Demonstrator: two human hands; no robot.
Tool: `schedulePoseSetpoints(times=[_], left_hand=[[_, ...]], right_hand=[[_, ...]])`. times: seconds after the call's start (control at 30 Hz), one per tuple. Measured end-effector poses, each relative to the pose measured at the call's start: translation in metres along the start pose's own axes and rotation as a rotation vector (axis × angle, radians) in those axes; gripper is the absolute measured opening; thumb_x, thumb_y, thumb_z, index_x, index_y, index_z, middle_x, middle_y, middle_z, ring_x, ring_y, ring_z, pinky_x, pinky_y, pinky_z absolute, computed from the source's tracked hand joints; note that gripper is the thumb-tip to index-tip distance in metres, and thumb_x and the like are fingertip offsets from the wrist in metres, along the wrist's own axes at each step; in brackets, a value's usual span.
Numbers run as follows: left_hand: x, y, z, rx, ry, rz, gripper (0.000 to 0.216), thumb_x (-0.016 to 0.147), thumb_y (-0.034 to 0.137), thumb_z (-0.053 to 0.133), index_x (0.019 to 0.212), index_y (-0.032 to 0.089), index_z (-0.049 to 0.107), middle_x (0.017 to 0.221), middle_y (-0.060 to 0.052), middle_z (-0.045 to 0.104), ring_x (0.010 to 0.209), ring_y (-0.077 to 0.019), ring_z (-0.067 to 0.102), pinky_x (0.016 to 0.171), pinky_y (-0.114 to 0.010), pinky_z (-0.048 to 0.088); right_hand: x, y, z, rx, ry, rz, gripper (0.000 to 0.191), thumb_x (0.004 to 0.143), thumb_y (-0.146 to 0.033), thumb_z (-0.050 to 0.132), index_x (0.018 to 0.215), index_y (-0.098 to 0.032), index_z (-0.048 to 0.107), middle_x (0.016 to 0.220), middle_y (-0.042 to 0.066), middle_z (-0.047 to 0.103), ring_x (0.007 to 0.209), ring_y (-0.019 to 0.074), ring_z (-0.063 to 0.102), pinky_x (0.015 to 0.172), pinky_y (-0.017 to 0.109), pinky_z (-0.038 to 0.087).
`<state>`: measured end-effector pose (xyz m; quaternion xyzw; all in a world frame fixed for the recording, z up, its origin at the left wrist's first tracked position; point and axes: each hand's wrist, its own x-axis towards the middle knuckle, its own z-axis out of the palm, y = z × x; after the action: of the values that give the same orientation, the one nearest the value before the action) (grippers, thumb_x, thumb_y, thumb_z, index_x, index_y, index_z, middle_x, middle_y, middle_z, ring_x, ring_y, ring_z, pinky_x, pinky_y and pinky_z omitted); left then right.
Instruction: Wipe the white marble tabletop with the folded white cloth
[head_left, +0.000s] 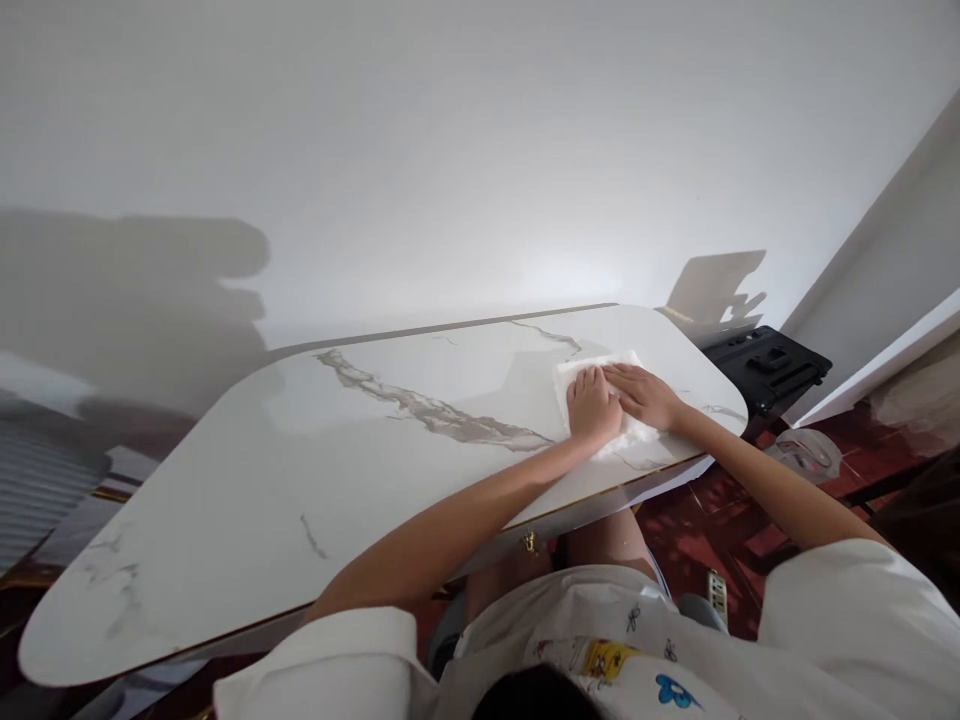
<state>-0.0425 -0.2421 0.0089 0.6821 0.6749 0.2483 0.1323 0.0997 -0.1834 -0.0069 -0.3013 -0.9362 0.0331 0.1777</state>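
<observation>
A white, soft-looking paper towel (pixel 568 378) lies spread on the right part of a white marble-patterned tabletop (pixel 360 480). My left hand (pixel 595 405) rests on top of it, palm down, with the fingers side by side and bent a little at the tips. Right beside it, my right hand (pixel 645 396) lies flat on the same paper towel, fingers stretched out to the left and touching or nearly touching the left hand. The part of the sheet under both palms is hidden.
A pale wall (pixel 450 180) rises behind the table. A black case (pixel 769 365) stands past the table's right end, with a clear plastic bag or container (pixel 806 455) on the red floor. A power strip (pixel 717 597) lies lower down. A small gold knob (pixel 530 542) juts from the table front.
</observation>
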Motion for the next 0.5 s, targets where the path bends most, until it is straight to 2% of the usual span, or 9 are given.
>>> schedulePoseSetpoints(times=[0.13,0.23,0.37,0.5], left_hand=[[-0.036,0.021,0.008,-0.038,-0.1,-0.017,0.062,0.083,0.017,0.038,0.144,0.013,0.034,0.154,-0.009,0.031,0.144,-0.0226,0.02,0.117,-0.038,0.019],[-0.044,0.041,0.018,-0.076,-0.14,-0.003,0.063,0.082,0.018,0.038,0.145,0.016,0.032,0.155,-0.007,0.029,0.145,-0.0223,0.019,0.118,-0.039,0.018],[-0.034,0.068,0.031,-0.11,-0.182,0.012,0.064,0.082,0.021,0.038,0.145,0.013,0.031,0.155,-0.01,0.027,0.145,-0.0228,0.017,0.118,-0.04,0.017],[-0.007,0.086,0.044,-0.13,-0.178,0.037,0.063,0.083,0.02,0.037,0.145,0.009,0.031,0.155,-0.013,0.028,0.145,-0.0232,0.017,0.118,-0.041,0.015]], right_hand=[[-0.048,-0.017,-0.014,0.004,-0.002,0.008,0.054,0.096,-0.035,0.036,0.149,-0.023,0.031,0.149,0.006,0.039,0.137,0.0265,0.035,0.113,0.051,0.031],[-0.072,-0.012,-0.025,0.01,-0.011,0.024,0.055,0.095,-0.037,0.037,0.149,-0.024,0.031,0.148,0.006,0.04,0.137,0.0274,0.036,0.111,0.052,0.034],[-0.09,0.014,-0.038,0.026,-0.02,0.02,0.056,0.095,-0.039,0.037,0.149,-0.025,0.032,0.148,0.006,0.041,0.136,0.0262,0.038,0.112,0.051,0.035],[-0.088,0.049,-0.044,0.014,-0.002,0.037,0.055,0.095,-0.038,0.036,0.147,-0.022,0.036,0.146,0.009,0.043,0.135,0.0263,0.04,0.112,0.05,0.034]])
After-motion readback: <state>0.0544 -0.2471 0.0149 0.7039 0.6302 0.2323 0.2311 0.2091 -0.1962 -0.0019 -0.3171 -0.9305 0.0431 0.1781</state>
